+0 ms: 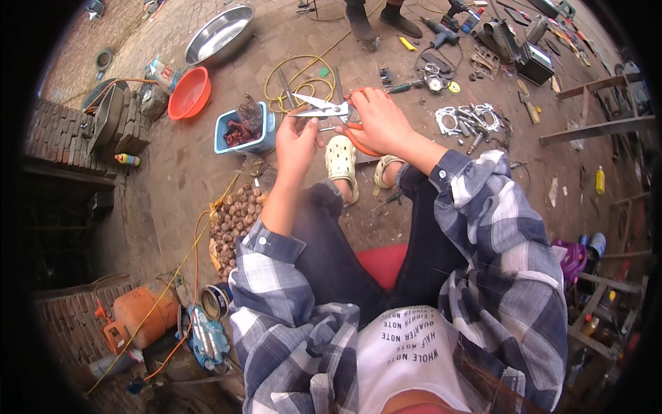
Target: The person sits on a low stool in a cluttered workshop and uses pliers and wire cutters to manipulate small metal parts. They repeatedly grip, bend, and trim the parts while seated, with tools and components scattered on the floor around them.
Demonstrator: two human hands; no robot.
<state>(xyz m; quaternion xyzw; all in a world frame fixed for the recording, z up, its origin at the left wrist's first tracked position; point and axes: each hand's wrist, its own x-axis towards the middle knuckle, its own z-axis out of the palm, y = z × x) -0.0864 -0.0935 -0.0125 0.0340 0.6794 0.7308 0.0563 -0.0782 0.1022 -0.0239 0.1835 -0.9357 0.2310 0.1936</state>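
Observation:
My right hand is closed round the orange handles of a pair of scissors. The blades are spread and point left, toward my left hand. That hand's thumb and fingers are pinched together beside the lower blade; whatever is between them is too small to make out. Just left of it on the ground stands a light blue basin with dark red pieces and a dark brown clump inside. Below both hands are my feet in cream clogs.
An orange-red basin and a large metal basin stand far left. Round brown nuts lie by my left leg. A yellow hose coils ahead. Metal parts and power drills lie right; another person's feet are beyond.

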